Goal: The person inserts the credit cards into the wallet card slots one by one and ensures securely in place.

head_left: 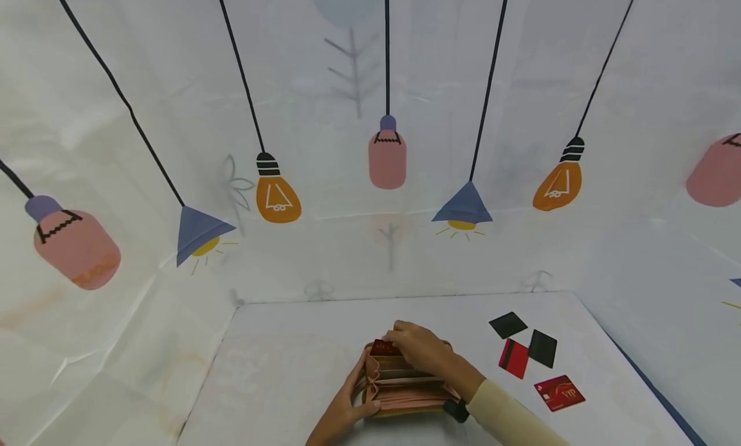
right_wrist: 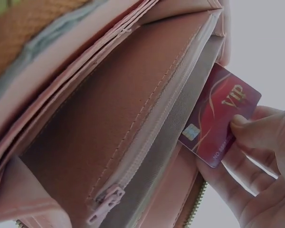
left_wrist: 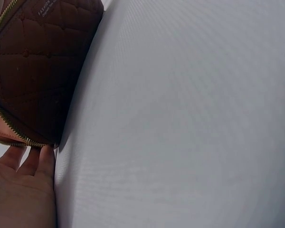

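Observation:
A brown quilted zip wallet (left_wrist: 40, 61) stands spread on the white table, its pink inner compartments (head_left: 405, 394) facing up in the head view. My left hand (head_left: 350, 394) grips the wallet's left end, thumb at the front side. In the left wrist view, the fingertips of that left hand (left_wrist: 21, 185) press the zippered edge. With thumb on its face and fingers behind, my right hand (right_wrist: 261, 161) pinches a red VIP card (right_wrist: 223, 114). The card's inner edge meets the back pocket, beyond the zipped coin section (right_wrist: 156, 114).
To the right of the wallet lie two black cards (head_left: 508, 325) (head_left: 543, 349), a red card with a dark stripe (head_left: 514, 358) and another red VIP card (head_left: 559, 393). White sheeting (head_left: 324, 259) printed with lamps rises behind the table (head_left: 278, 343) and along its sides.

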A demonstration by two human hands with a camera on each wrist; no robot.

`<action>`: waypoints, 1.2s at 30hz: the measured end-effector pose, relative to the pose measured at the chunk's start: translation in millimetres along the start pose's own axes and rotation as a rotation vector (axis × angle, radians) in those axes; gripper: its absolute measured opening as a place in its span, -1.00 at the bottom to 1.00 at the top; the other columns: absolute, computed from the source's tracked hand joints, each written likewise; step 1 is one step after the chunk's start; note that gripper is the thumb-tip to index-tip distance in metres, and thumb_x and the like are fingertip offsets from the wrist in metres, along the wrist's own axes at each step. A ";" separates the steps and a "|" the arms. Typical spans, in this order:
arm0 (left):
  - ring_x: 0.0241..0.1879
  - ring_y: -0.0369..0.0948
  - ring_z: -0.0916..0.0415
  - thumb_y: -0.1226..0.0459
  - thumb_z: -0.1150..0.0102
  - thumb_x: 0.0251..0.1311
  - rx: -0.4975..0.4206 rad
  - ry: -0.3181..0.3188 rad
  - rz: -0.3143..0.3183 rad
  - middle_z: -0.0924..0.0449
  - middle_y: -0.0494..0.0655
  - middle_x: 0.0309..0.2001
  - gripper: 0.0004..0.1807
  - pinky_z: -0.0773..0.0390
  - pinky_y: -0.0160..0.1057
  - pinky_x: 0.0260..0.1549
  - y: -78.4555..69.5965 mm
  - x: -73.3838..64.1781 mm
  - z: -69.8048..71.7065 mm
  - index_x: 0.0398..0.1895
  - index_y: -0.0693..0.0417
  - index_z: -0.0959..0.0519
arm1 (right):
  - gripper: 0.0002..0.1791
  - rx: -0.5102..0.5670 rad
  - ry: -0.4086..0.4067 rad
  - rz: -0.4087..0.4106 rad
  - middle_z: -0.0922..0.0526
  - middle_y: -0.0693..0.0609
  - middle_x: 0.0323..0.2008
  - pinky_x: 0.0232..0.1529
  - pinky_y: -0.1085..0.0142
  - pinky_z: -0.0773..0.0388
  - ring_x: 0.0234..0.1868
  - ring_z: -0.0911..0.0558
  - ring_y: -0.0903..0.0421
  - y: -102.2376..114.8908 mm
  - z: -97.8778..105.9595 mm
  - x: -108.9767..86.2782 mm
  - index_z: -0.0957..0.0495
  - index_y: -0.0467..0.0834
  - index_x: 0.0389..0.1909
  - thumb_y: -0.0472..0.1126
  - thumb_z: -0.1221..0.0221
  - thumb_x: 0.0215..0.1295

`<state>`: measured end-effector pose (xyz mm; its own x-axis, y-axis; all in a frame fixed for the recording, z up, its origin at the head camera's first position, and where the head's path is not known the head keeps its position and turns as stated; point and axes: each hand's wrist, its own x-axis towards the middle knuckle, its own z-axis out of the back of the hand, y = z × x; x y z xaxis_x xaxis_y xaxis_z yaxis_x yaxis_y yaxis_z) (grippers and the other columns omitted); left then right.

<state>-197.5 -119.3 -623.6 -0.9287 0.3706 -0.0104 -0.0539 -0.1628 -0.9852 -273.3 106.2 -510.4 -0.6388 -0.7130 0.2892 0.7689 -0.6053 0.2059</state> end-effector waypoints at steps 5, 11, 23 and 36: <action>0.58 0.10 0.07 0.15 -0.22 0.37 -0.001 -0.005 -0.002 0.25 -0.19 0.63 -0.02 -0.23 0.12 0.45 -0.9 -0.7 -0.6 0.59 -0.53 0.24 | -0.72 -0.055 0.012 0.009 -0.58 0.10 -0.33 -0.43 0.58 -0.48 -0.41 -0.44 0.36 2.9 -1.3 3.0 -0.71 -0.08 -0.03 -0.41 -0.25 0.32; 0.58 0.10 0.06 0.14 -0.22 0.37 0.005 -0.001 -0.003 0.26 -0.21 0.63 -0.02 -0.24 0.11 0.44 -0.2 -0.2 -0.1 0.59 -0.55 0.24 | -0.67 -0.117 0.046 -0.015 -0.53 0.10 -0.31 -0.38 0.55 -0.54 -0.36 -0.47 0.32 6.2 -5.4 5.0 -0.71 -0.05 0.01 -0.40 -0.30 0.27; 0.56 0.20 0.09 0.17 -0.20 0.39 -0.016 0.017 -0.019 0.31 -0.03 0.64 -0.01 -0.20 0.19 0.44 0.3 -0.2 0.5 0.61 -0.46 0.29 | -0.64 -0.210 0.050 0.023 -0.52 0.09 -0.31 -0.43 0.51 -0.50 -0.34 -0.49 0.24 17.2 -8.2 5.4 -0.72 -0.02 -0.01 -0.39 -0.36 0.20; 0.53 0.20 -0.03 0.13 -0.20 0.39 0.017 0.016 -0.009 0.25 0.01 0.63 -0.02 -0.30 0.13 0.41 2.8 0.3 1.7 0.59 -0.54 0.28 | -0.36 -0.306 0.005 -0.149 -0.59 -0.11 0.01 -0.02 0.07 -0.63 -0.04 -0.58 -0.02 51.6 -22.9 -16.4 -0.57 -0.15 0.23 0.26 -0.04 0.45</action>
<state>-198.5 -121.1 -626.1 -0.9223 0.3864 -0.0045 -0.0683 -0.1745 -0.9823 -223.8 78.6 -525.9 -0.7442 -0.6098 0.2726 0.6234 -0.7807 -0.0447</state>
